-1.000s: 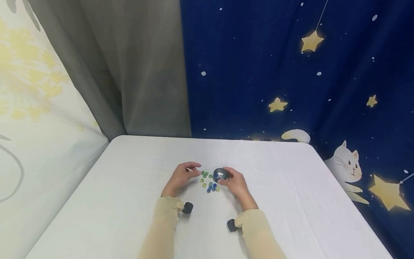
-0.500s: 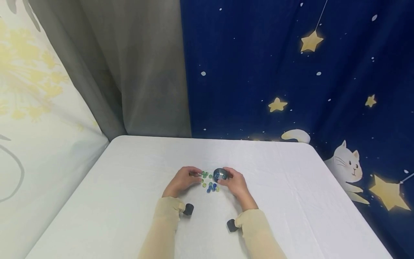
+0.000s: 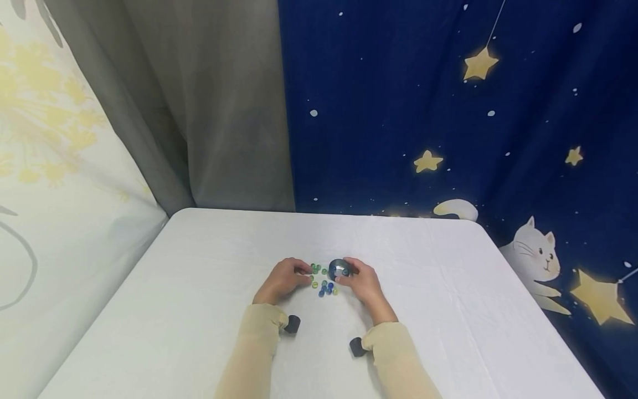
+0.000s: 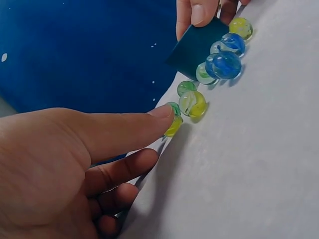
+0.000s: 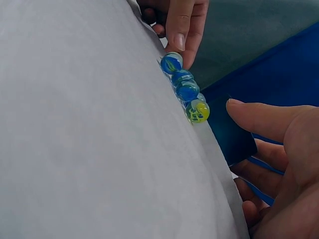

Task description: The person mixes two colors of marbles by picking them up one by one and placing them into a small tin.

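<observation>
The white-covered table (image 3: pixel 423 277) stood before a grey curtain (image 3: pixel 234 111) and a navy star-print curtain (image 3: pixel 359 155). Glass marbles (image 4: pixel 223 65) lay on it beside a small metal cup (image 4: pixel 197 50) holding others; the right hand (image 3: pixel 364 281) gripped the cup. The left hand (image 3: pixel 284 278) partly covered a yellow-green marble (image 4: pixel 174 128) with its thumb, so I couldn't tell if it was pinched.

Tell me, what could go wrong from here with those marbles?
The loose marbles sit close together on the table, so the left hand, its thumb tip right by some, might set neighbours rolling. The right hand holds the cup; if its grip slipped, the blue marbles apparently inside could spill.
</observation>
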A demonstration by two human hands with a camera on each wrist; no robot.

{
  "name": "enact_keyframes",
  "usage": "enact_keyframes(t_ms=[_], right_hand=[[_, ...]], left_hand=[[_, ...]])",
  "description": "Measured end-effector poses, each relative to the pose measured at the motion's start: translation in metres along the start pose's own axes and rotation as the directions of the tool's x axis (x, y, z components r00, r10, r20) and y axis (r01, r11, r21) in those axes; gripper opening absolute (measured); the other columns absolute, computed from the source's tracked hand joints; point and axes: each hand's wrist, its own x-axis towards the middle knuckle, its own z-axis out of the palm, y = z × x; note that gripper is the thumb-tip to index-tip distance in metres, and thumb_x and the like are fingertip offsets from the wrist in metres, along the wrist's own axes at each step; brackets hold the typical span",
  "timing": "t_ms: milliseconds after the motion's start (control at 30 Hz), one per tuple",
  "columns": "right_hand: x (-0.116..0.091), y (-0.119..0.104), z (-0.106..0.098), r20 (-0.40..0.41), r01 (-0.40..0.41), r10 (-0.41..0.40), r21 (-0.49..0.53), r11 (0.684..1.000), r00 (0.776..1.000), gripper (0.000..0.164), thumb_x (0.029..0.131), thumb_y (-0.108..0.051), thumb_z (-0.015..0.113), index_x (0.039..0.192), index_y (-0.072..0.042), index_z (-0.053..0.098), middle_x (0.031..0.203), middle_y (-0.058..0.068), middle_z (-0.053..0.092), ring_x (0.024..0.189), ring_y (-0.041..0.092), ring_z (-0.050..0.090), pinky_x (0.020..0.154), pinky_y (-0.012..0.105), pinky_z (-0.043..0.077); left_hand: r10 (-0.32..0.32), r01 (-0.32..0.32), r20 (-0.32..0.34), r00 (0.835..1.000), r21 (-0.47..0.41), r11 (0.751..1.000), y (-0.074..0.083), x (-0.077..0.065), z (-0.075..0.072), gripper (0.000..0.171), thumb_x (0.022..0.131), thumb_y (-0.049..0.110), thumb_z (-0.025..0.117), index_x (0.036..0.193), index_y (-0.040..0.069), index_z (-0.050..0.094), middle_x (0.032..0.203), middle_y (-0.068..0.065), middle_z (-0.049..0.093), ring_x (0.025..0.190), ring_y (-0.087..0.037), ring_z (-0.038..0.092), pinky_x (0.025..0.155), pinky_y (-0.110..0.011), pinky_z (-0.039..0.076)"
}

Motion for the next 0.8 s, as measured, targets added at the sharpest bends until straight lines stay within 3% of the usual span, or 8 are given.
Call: enact_keyframes(t_ms=[333,800], right_hand=[[0.0002,0.0002,-0.0002,-0.004,-0.001,0.001,-0.001,1.000,1.000,0.057,0.078,-0.018,0.080,0.131,-0.013,0.060,0.135,0.013,0.057,0.128,0.034,0.047,0.105,0.054,0.032],[0.0009,0.0012,-0.0012,0.002,0.009,-0.009,0.000,1.000,1.000,0.057,0.078,-0.019,0.081,0.131,-0.012,0.060,0.135,0.013,0.057,0.129,0.035,0.047,0.105,0.054,0.031]], left_hand=[[0.056,-0.054,-0.038,0.998,0.053,0.997,-0.0027,0.0021,0.0049,0.014,0.077,0.013,0.078,0.091,0.016,0.075,0.091,0.003,0.063,0.093,-0.022,0.058,0.092,-0.044,0.042],[0.047,-0.043,-0.042,0.998,0.094,0.995,-0.0012,0.0023,0.0069,0.013,0.077,0.015,0.080,0.089,0.019,0.075,0.091,0.004,0.062,0.093,-0.019,0.060,0.091,-0.042,0.044]])
